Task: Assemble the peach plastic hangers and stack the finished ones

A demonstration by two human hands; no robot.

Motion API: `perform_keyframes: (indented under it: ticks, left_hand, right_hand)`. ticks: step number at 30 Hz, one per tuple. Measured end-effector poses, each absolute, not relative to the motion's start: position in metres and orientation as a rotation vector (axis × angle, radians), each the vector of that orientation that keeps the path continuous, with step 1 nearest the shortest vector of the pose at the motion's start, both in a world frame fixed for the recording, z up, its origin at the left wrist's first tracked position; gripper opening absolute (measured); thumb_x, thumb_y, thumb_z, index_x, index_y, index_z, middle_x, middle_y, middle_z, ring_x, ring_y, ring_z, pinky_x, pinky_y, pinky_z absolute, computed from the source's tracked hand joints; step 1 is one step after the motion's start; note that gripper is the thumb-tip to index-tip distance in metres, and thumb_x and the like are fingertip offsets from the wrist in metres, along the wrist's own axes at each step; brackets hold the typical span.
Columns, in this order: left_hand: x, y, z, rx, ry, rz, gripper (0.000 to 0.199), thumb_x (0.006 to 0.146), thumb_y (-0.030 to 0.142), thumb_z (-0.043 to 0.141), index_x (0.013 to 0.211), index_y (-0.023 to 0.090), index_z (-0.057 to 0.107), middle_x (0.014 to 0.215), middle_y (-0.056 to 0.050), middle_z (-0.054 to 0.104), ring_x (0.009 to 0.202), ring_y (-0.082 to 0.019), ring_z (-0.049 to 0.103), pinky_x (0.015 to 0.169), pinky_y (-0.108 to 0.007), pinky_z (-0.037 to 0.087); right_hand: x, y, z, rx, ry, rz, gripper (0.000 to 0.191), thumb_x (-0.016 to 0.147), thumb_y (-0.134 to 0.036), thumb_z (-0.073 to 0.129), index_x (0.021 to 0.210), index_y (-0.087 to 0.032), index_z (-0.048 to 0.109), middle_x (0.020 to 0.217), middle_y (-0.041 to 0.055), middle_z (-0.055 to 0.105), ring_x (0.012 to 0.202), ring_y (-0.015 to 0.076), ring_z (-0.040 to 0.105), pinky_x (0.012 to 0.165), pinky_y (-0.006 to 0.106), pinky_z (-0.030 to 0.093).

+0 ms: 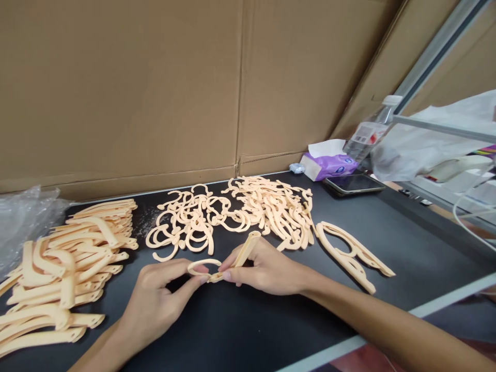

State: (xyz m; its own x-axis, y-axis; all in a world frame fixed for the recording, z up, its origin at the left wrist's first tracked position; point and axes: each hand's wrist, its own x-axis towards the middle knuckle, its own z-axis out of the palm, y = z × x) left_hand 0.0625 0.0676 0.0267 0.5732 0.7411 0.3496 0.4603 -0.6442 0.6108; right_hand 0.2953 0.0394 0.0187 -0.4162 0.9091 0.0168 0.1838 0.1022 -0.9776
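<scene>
Between left hand [160, 294] and right hand [269, 268], pale curved hook [204, 261]; seemingly plastic

Pile of long pieces [73, 263] lay at left on tabletop [271, 330], plastic wrap [25, 222] beside it, farther left. Hook heap [199, 222] lay mid-tabletop, short pieces [275, 212] just right, joined frame [354, 274] right of those. Phone [355, 183] lay behind frame; tissue pack [333, 166] behind phone; bottle [366, 137] behind pack. Cardboard wall [155, 103] stood behind piles. Before hook heap: ring [191, 267] in left hand [157, 297], strip [246, 250] in right hand [271, 271].
</scene>
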Motion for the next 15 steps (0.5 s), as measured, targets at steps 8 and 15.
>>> perform_keyframes:
  ticks: [8,15]
  left_hand:
    - [0.0657,0.0719,0.0289,2.342,0.967,0.792,0.015,0.086,0.033,0.066,0.079,0.024,0.076,0.078,0.002,0.078,0.065,-0.014,0.071,0.066,-0.019,0.055]
    - [0.0584,0.0747,0.0238,2.155,1.039,0.753,0.019,0.084,0.04,0.068,0.079,0.023,0.074,0.086,0.0,0.077,0.074,-0.017,0.072,0.068,-0.021,0.055]
  right_hand:
    - [0.2944,0.0404,0.0198,-1.086,-1.691,1.368,0.021,0.082,-0.03,0.069,0.092,-0.013,0.079,0.079,0.0059,0.073,0.062,0.013,0.063,0.059,0.023,0.051]
    - [0.2933,0.0425,0.0217,-1.049,-1.537,1.446,0.023,0.079,-0.031,0.071,0.09,-0.011,0.076,0.08,0.0063,0.071,0.063,0.0128,0.063,0.061,0.025,0.051]
